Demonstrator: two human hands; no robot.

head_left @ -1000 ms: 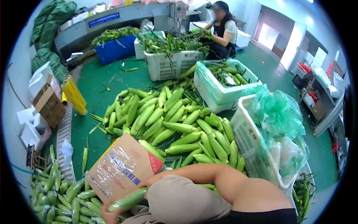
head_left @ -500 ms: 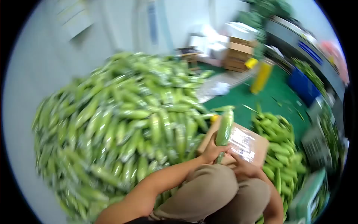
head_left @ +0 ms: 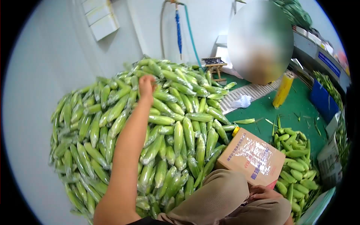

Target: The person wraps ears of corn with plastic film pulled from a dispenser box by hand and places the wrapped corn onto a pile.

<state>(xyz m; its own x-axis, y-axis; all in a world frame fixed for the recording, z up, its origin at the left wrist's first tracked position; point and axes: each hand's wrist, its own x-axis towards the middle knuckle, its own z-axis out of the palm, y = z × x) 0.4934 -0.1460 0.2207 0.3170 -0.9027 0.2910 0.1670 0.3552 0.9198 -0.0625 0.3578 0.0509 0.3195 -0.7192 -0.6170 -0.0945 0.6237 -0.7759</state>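
Note:
My left hand (head_left: 147, 85) reaches out over the upper part of a large heap of green-husked corn ears (head_left: 178, 138), wrapped in clear plastic. No ear shows sticking out of this hand, and its fingertips are turned away from view. Low by my right knee, my right hand (head_left: 264, 193) rests beside the near edge of a cardboard box (head_left: 258, 157) with a glossy top. Its fingers are loosely extended, partly hidden by the knee, with nothing visible in them. To the right of the box lies a smaller pile of corn ears (head_left: 296, 174) without visible wrapping.
A yellow cylinder (head_left: 284, 90) stands on the green floor (head_left: 262, 112). Behind the heap are a small stool (head_left: 214, 69) and a hanging blue umbrella (head_left: 178, 33). A blue crate (head_left: 324, 99) of greens stands at right. A blurred oval hides part of the background.
The wrapped corn ear has left my left hand, which has swung up and left over the heap. My right hand has dropped toward my knee. The view has shifted.

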